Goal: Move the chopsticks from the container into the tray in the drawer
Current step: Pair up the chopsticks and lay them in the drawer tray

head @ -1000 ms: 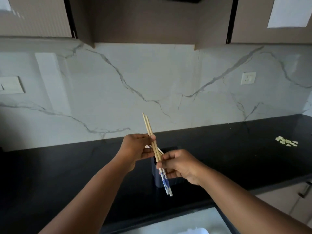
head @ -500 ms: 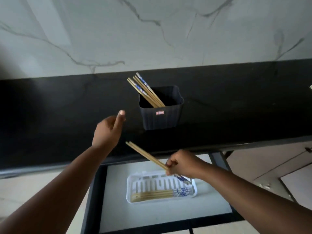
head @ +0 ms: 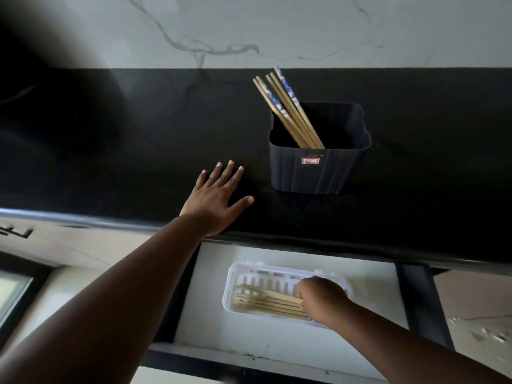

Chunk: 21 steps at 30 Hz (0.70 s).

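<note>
A dark square container stands on the black countertop, with several wooden chopsticks with blue-and-white ends leaning out of its left corner. Below, the open drawer holds a white slotted tray with several chopsticks lying lengthwise in it. My right hand is inside the tray, closed on the right ends of a pair that lies slightly askew over the others. My left hand rests flat on the countertop, fingers spread, left of the container.
The countertop meets a white marble backsplash behind. The counter's front edge overhangs the back of the drawer. Dark drawer sides frame the white liner. A cabinet front stands to the right.
My right hand has carried the pair of chopsticks down from above the drawer into the tray. My left hand has dropped and opened flat on the countertop. The view tilted further down.
</note>
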### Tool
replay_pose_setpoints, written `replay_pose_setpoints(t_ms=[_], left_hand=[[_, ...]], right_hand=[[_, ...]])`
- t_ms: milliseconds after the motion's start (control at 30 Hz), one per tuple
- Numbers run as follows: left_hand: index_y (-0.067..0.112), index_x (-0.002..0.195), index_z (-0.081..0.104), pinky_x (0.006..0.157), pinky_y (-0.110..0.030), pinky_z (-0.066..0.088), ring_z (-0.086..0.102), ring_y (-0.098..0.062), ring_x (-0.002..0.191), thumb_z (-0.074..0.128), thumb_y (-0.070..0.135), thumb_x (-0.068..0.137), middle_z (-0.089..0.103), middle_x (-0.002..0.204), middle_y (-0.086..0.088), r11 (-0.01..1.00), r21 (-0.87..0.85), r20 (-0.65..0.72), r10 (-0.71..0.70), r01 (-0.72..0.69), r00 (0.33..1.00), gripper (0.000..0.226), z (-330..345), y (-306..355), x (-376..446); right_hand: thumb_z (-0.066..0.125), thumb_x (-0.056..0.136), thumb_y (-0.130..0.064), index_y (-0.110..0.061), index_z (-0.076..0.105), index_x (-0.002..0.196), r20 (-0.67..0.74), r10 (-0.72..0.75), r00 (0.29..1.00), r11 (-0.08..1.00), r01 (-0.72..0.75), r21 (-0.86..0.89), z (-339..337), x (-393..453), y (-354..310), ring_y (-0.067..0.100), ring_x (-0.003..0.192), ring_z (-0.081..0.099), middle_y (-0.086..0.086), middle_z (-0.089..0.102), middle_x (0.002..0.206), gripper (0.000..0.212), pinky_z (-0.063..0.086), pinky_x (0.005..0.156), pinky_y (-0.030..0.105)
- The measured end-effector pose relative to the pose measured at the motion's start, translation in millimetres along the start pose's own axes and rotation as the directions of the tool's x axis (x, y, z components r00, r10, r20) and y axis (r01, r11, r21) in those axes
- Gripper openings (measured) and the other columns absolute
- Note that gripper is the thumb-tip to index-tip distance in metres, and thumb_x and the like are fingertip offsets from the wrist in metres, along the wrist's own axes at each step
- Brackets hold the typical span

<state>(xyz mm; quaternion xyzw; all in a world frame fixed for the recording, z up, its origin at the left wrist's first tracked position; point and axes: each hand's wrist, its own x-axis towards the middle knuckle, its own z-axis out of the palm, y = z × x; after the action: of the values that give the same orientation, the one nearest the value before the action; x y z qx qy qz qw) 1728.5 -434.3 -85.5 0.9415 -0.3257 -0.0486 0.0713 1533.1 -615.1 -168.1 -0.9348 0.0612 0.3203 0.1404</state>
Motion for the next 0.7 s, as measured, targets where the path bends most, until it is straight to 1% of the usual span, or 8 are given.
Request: replay_pose_setpoints(t_ms=[200, 333, 433, 500, 533, 567, 633, 700], left_hand=[[0.031, 0.154, 0.003, 0.12, -0.037, -0.008, -0.012, -0.013, 0.148, 0.021, 0.069, 0.091, -0.006, 0.162, 0.005, 1.0, -0.005, -0.007, 0.001, -0.001, 1.0, 0.075, -0.1, 0.0, 0.9], [0.031, 0.153, 0.002, 0.119, -0.036, -0.01, -0.012, -0.013, 0.148, 0.014, 0.073, 0.086, -0.007, 0.161, 0.005, 1.0, -0.006, 0.009, 0.005, -0.005, 1.0, 0.08, -0.7, 0.6, 1.4], [0.032, 0.153, 0.001, 0.119, -0.035, -0.011, -0.013, -0.013, 0.147, 0.013, 0.073, 0.086, -0.008, 0.161, 0.006, 1.0, -0.007, 0.011, 0.008, -0.008, 1.0, 0.079, -0.9, 0.1, 2.0], [0.033, 0.153, 0.001, 0.118, -0.035, -0.011, -0.014, -0.013, 0.147, 0.016, 0.072, 0.089, -0.009, 0.16, 0.007, 1.0, -0.007, 0.007, 0.01, -0.01, 1.0, 0.077, -0.5, -0.4, 2.0], [0.033, 0.153, 0.0, 0.118, -0.035, -0.011, -0.014, -0.013, 0.147, 0.018, 0.071, 0.09, -0.009, 0.16, 0.007, 1.0, -0.007, 0.005, 0.011, -0.011, 1.0, 0.076, -0.4, -0.5, 2.1], [0.033, 0.153, 0.0, 0.118, -0.035, -0.011, -0.014, -0.013, 0.147, 0.019, 0.07, 0.09, -0.009, 0.159, 0.008, 1.0, -0.008, 0.002, 0.012, -0.012, 1.0, 0.075, -0.3, -0.6, 2.1], [0.033, 0.153, 0.001, 0.118, -0.035, -0.011, -0.014, -0.013, 0.147, 0.02, 0.07, 0.091, -0.01, 0.159, 0.008, 1.0, -0.01, -0.004, 0.015, -0.015, 1.0, 0.075, 0.2, -0.8, 2.3], [0.033, 0.153, 0.001, 0.119, -0.036, -0.01, -0.014, -0.013, 0.147, 0.02, 0.07, 0.091, -0.01, 0.158, 0.009, 1.0, -0.014, -0.007, 0.017, -0.017, 1.0, 0.075, 0.5, -1.2, 2.2]], right_hand=[[0.048, 0.091, -0.013, -0.024, 0.055, 0.092, 0.045, -0.036, 0.998, 0.999, 0.037, -0.017, 1.3, 7.5, 2.2, 0.02, 0.081, 0.047, 0.005, 0.055, 0.093, 0.013, 0.044, 0.078, 0.029], [0.049, 0.09, -0.015, -0.017, 0.062, 0.106, 0.038, -0.03, 0.999, 1.0, 0.03, 0.0, 2.2, 7.4, 4.3, 0.026, 0.095, 0.062, 0.009, 0.066, 0.108, 0.021, 0.046, 0.08, 0.028], [0.049, 0.092, -0.016, -0.016, 0.063, 0.109, 0.022, -0.04, 0.999, 0.999, 0.039, 0.032, 4.6, 6.4, 8.8, 0.015, 0.085, 0.061, 0.001, 0.069, 0.104, 0.021, 0.042, 0.062, 0.016], [0.051, 0.091, -0.014, -0.015, 0.068, 0.103, -0.019, -0.059, 0.998, 0.998, 0.06, 0.033, 8.5, 7.8, 13.5, 0.001, 0.066, 0.056, -0.006, 0.07, 0.087, 0.02, 0.031, 0.042, 0.006], [0.05, 0.091, -0.014, -0.014, 0.07, 0.101, -0.045, -0.075, 0.996, 0.997, 0.076, 0.027, 9.5, 7.4, 15.4, -0.002, 0.06, 0.053, -0.008, 0.067, 0.078, 0.021, 0.028, 0.037, 0.004], [0.049, 0.091, -0.015, -0.014, 0.07, 0.1, -0.064, -0.056, 0.996, 0.997, 0.06, 0.053, 9.1, 6.0, 15.5, -0.002, 0.06, 0.054, -0.008, 0.065, 0.074, 0.023, 0.031, 0.039, 0.004], [0.045, 0.091, -0.015, -0.017, 0.069, 0.101, -0.079, -0.016, 0.997, 0.992, 0.026, 0.127, 7.5, 2.6, 14.6, 0.007, 0.076, 0.063, -0.005, 0.069, 0.086, 0.026, 0.038, 0.05, 0.009], [0.045, 0.087, -0.011, -0.021, 0.068, 0.101, -0.102, 0.027, 0.994, 0.986, -0.01, 0.167, 4.7, -1.3, 15.4, 0.01, 0.089, 0.064, -0.006, 0.068, 0.097, 0.029, 0.036, 0.056, 0.014]])
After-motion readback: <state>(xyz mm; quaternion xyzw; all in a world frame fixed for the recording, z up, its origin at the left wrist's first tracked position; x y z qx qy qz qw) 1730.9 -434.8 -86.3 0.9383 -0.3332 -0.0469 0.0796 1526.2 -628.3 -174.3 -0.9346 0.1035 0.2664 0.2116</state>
